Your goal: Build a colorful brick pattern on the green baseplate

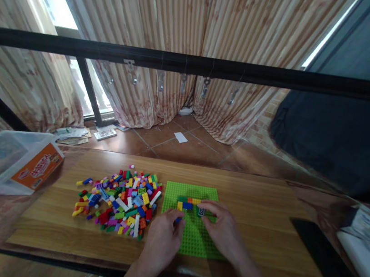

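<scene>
A green studded baseplate [202,246] lies on the wooden table. On its upper part stands a short row of toy bricks, with a green brick [182,198] at the left and orange and yellow ones beside it. In front of that row are a blue brick [188,206] and a yellow brick [179,205]. My left hand [163,235] is closed over the plate's left side, a small blue brick [178,219] showing at its fingertips. Thumb and fingers of my right hand [222,228] pinch a dark brick [201,212], its end facing me, beside the row.
A loose pile of mixed bricks [124,201] spreads left of the baseplate. Beyond the table's left end sits a clear plastic box [8,146] with an orange label. A black flat pad [326,259] lies at the right. A dark rail [195,65] crosses beyond the table.
</scene>
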Demonstrator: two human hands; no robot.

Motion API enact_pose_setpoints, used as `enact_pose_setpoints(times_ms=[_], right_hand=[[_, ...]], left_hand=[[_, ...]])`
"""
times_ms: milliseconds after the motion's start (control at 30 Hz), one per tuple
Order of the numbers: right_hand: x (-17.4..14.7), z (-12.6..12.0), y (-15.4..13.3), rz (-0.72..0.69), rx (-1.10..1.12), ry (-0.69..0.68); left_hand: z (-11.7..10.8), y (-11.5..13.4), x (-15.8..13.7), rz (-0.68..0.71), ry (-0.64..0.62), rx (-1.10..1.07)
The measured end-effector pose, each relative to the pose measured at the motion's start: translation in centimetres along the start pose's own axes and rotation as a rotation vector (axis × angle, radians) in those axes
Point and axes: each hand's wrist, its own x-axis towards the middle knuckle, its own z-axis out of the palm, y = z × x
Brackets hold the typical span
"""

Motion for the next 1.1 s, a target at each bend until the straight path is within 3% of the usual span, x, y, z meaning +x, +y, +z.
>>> enact_pose_setpoints(times_ms=[267,500,733,1100], right_hand=[[0.0,0.0,-0.1,0.059,0.001,-0.056],[-1.0,-0.4,-0.2,0.058,-0.143,-0.113],[-1.3,0.9,0.0,0.140,-0.209,-0.109],[-1.2,0.8,-0.1,0.147,-0.323,-0.061]], left_hand=[[0.0,-0.2,-0.1,-0.011,-0.010,0.000],[-0.1,-0.2,-0.1,0.007,-0.011,0.026],[0.0,-0.3,-0.1,0.000,-0.016,0.046],[0.1,0.1,-0.3,0.007,-0.042,0.044]])
